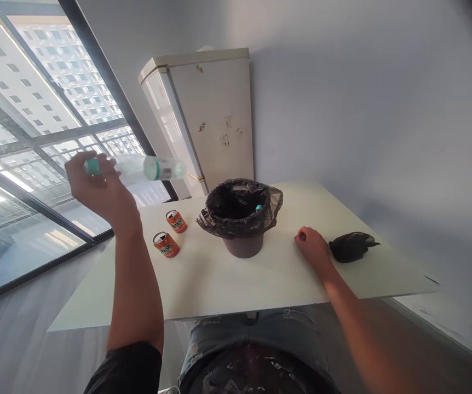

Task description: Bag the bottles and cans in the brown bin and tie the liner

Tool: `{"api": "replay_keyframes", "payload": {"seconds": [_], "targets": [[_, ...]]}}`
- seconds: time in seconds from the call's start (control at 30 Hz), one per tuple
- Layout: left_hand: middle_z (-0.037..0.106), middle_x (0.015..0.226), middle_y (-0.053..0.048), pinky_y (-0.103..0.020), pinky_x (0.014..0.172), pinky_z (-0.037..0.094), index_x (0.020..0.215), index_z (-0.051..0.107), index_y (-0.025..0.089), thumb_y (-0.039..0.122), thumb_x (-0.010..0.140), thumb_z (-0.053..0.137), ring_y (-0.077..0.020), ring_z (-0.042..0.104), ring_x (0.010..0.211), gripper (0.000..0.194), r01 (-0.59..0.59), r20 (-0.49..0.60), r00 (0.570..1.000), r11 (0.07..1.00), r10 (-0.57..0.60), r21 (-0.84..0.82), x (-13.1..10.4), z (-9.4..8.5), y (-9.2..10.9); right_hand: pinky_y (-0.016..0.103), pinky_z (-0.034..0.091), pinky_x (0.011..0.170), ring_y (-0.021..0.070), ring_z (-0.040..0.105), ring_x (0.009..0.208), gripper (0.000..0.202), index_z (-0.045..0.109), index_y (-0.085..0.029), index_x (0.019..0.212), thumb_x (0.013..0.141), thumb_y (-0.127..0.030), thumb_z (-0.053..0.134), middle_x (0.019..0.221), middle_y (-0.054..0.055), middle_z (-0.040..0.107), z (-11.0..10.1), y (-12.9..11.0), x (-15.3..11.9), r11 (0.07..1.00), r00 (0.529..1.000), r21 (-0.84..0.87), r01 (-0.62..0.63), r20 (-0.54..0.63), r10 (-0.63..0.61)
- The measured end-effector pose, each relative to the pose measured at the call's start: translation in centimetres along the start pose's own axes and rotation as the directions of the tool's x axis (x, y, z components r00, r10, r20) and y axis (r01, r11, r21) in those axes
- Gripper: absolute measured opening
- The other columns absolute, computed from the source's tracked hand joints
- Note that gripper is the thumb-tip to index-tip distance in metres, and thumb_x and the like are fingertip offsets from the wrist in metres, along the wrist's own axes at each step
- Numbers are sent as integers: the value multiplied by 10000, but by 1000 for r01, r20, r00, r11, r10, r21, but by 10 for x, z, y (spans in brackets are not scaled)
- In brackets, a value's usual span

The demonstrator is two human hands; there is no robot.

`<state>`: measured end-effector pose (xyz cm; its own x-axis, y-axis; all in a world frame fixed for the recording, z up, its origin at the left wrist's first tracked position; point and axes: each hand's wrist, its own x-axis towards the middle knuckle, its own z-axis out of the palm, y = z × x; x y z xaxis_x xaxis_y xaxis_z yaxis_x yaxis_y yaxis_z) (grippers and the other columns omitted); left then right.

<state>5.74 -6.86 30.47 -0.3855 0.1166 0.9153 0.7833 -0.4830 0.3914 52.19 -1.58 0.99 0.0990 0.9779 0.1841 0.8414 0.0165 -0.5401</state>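
My left hand (98, 183) is raised at the left, closed around the capped end of a clear plastic bottle (154, 168) with a green cap and a green-edged label. The bottle lies nearly level in the air, its base toward the right. In the middle of the table stands a trash bin (243, 246) lined with a black plastic bag (236, 221); a blue-green cap (259, 208) shows inside its rim. My right hand (312, 243) rests on the table right of the bin, fingers curled. Whether anything is in it I cannot make out.
Two orange drink cans (166, 245) stand left of the bin on the pale table (228, 284). A crumpled black plastic bag (351, 246) lies beside my right hand. Behind the table is a white refrigerator (215, 109), with a wall at right and glass windows (34, 120) at left.
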Motion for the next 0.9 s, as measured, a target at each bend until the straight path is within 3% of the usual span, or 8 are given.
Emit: {"api": "replay_keyframes", "payload": {"seconds": [0.1, 0.2, 0.33, 0.43, 0.57, 0.67, 0.77, 0.9], "targets": [[660, 1160, -48, -311, 826, 617, 1255, 608, 186, 287, 1064, 561, -159, 725, 1031, 221, -49, 158, 985, 985, 76, -166, -18, 14, 65, 301, 284, 643, 177, 524, 782, 91, 533, -208, 789, 879, -211, 539, 858, 32, 638, -1, 0, -1, 1000, 1000, 14, -8, 16, 8], [729, 1169, -30, -309, 839, 637, 1252, 650, 265, 315, 1030, 634, -168, 742, 1036, 227, 34, 408, 912, 987, 33, -156, -56, 30, 100, 301, 294, 653, 184, 528, 792, 98, 523, -210, 782, 880, -209, 527, 844, 34, 631, -1, 0, 0, 1000, 1000, 18, 19, 9, -19], [772, 1208, -34, -374, 972, 616, 1138, 725, 265, 301, 1003, 659, -207, 736, 1121, 154, 55, 692, 721, 992, 39, -113, -94, 45, 108, 305, 283, 647, 186, 528, 790, 109, 509, -214, 768, 876, -214, 526, 835, 34, 624, -1, 0, -1, 999, 1000, 23, 23, -6, -23], [774, 1198, -42, -394, 1032, 575, 1059, 746, 251, 287, 1006, 644, -217, 724, 1140, 120, 22, 688, 725, 997, 39, -79, -104, 41, 101, 309, 272, 641, 185, 518, 774, 114, 503, -216, 764, 875, -221, 525, 825, 33, 616, 0, 1, -1, 1000, 1000, 23, 18, -6, -18], [740, 1079, -58, -427, 1028, 528, 1002, 717, 234, 265, 1009, 613, -231, 685, 1073, 108, -65, 422, 907, 988, 1, 137, -107, 12, 70, 312, 274, 651, 192, 512, 786, 89, 526, -214, 774, 862, -222, 534, 835, 42, 623, 4, 5, 1, 999, 999, 21, 30, -19, -29], [701, 1182, -83, -519, 1146, 432, 1021, 691, 236, 286, 1017, 585, -276, 635, 1182, 117, -15, 311, 944, 927, -110, 375, -117, -16, 24, 318, 270, 654, 187, 498, 764, 92, 531, -211, 768, 859, -226, 534, 836, 46, 624, 7, 7, 2, 1000, 999, 11, 23, -25, -23], [624, 1354, -143, -569, 1187, 386, 1185, 668, 227, 408, 997, 620, -348, 549, 1338, 265, 89, 301, 893, 788, -334, 610, -143, -37, -32, 321, 260, 644, 182, 490, 739, 103, 536, -210, 762, 860, -241, 535, 821, 43, 620, 9, 8, 3, 1000, 1000, 4, 11, -14, -11], [509, 1506, -238, -587, 1133, 435, 1398, 596, 169, 452, 944, 674, -434, 515, 1372, 540, 206, 290, 703, 577, -649, 791, -188, -53, -88, 315, 260, 640, 182, 488, 735, 111, 527, -211, 752, 855, -253, 535, 812, 40, 614, 8, 7, 2, 1000, 1000, -4, 26, -16, -26]]}}
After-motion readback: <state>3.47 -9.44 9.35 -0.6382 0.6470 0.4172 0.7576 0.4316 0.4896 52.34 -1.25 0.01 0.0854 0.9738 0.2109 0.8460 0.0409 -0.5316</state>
